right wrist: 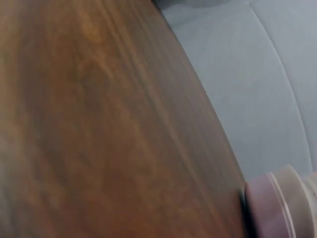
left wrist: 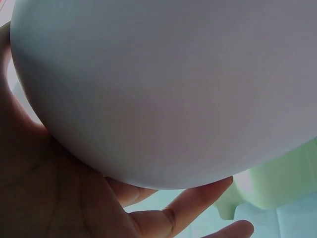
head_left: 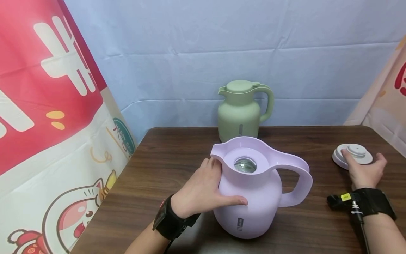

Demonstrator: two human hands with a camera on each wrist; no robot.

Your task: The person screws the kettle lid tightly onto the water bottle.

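A lilac vacuum jug stands lidless on the wooden table, its round inner mouth exposed and its handle to the right. My left hand holds the jug's left side, thumb across the front and fingers round the far side. In the left wrist view, the jug's body fills most of the picture above my palm. At the right, a lilac-and-white jug lid lies with its white stopper upward. My right hand is at this lid, thumb over its near left edge and fingers spread on the right. The right wrist view shows the lid, without fingers.
Behind the lilac jug stands a green jug with its lid on, near the table's back edge. A pale blue cloth hangs behind the table. Printed cloths hang at both sides.
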